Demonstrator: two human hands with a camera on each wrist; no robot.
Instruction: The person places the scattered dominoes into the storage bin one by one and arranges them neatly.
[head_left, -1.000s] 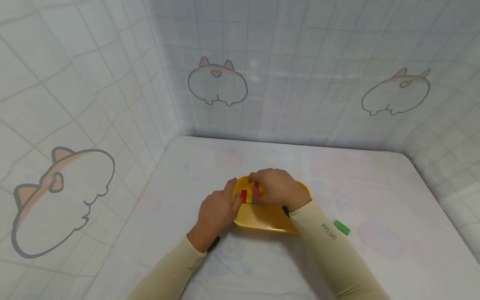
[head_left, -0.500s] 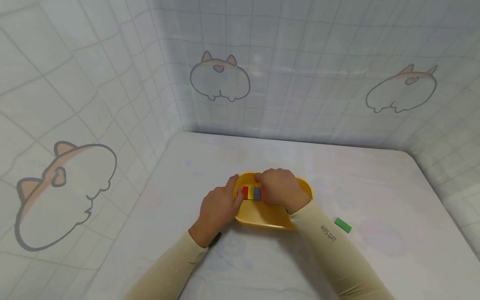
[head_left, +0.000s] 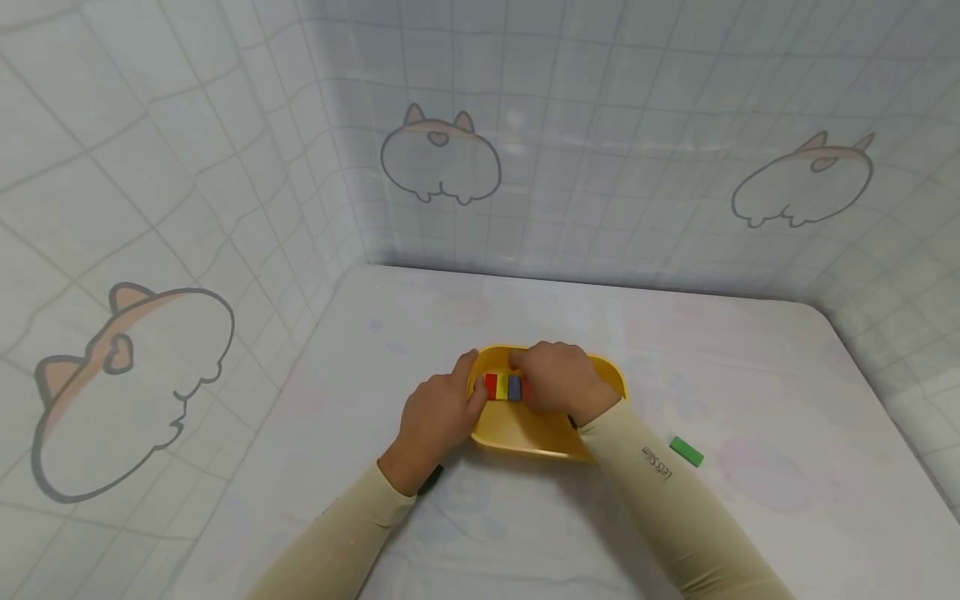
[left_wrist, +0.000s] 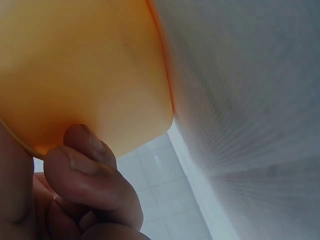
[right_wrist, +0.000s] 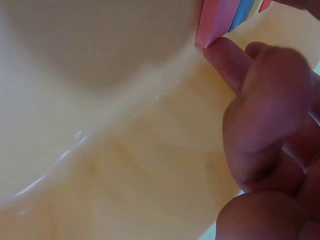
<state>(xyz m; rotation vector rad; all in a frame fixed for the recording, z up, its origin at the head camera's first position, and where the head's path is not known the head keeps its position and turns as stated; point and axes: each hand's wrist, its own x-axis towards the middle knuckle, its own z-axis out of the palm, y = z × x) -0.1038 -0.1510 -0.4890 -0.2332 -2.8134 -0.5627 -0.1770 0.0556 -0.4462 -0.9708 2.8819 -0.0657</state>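
Observation:
A yellow plastic bin (head_left: 525,429) stands on the table, under both hands. My left hand (head_left: 440,412) grips its left rim, thumb inside and fingers curled outside against the wall, as the left wrist view shows. Inside, a red block (head_left: 491,387), a yellow block (head_left: 502,387) and a blue block (head_left: 514,387) stand side by side in a row. My right hand (head_left: 561,379) reaches into the bin and pinches a pink block (right_wrist: 216,22) at the row's right end. In the head view that hand covers most of the pink block.
A green block (head_left: 686,451) lies on the white patterned table (head_left: 750,375), right of the right forearm. Pale grid-patterned curtains (head_left: 600,167) with animal drawings enclose the table at the back and sides.
My right hand has shifted slightly right and down with the pink block, which now sits beside the blue block. More of the blue block shows. My left hand keeps its hold on the bin.

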